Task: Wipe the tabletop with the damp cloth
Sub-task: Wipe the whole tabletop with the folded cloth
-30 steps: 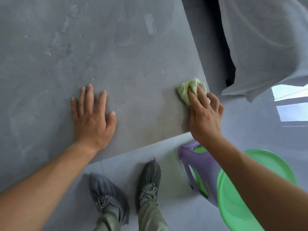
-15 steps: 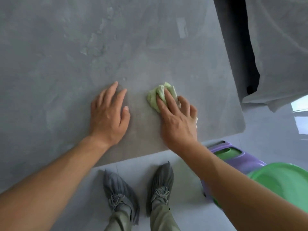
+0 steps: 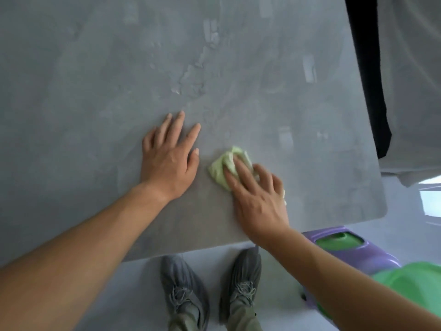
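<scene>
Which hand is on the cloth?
The right hand: its fingers press the green cloth. The left hand lies flat on the bare tabletop, beside the cloth.

We see our left hand [image 3: 167,161] lying flat on the grey desk [image 3: 95,91] while the straight fingers [image 3: 241,172] of our right hand [image 3: 259,201] press a crumpled pale-green cloth [image 3: 222,169] down just beside it, near the front edge, above grey shoes [image 3: 183,283] on the floor [image 3: 138,306].
</scene>
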### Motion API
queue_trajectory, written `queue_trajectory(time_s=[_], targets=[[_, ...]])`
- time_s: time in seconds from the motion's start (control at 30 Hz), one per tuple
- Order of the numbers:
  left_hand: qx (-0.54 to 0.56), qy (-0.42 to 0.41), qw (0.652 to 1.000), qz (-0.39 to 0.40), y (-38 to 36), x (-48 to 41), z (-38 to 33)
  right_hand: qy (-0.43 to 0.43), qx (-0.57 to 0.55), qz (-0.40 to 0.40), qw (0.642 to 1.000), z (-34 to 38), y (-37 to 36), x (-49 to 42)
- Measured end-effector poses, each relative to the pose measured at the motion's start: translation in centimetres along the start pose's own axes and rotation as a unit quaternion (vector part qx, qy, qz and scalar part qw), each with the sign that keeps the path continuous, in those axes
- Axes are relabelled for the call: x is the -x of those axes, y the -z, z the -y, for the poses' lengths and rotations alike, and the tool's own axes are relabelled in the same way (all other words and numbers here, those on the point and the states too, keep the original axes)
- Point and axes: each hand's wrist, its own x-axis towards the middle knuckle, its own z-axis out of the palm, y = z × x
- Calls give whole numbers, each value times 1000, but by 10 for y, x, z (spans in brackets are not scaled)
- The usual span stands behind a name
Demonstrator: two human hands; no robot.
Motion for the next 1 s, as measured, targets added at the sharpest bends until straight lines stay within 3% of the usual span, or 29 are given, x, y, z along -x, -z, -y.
queue_trajectory(time_s=[0.1,0.23,0.3,0.47,0.6,0.7,0.77,0.83,0.93,1.0], targets=[[7,-20,1000,-1,4,-4,11,22,-2,2,1000,-12,3,-18],[28,-31,999,4,13,-17,23,-166,-24,-20,986,-20,14,-106],[40,-20,999,14,19,-23,28,-211,-34,-19,977,-15,15,-119],[45,0,998,42,32,-44,35,-66,-36,1,997,2,11,-61],[45,14,998,49,40,-75,42,12,-123,0,992,-17,20,-83],[40,28,998,38,44,-112,49,-70,-213,-17,974,-25,34,-138],[33,41,998,31,48,-142,56,-163,-294,-35,941,-35,44,-192],[24,48,998,28,48,-175,64,-203,-321,-79,922,-48,57,-250],[10,58,997,39,47,-222,75,-193,-247,-107,944,-71,68,-332],[3,70,996,54,44,-245,81,-173,-173,-85,966,-88,67,-383]])
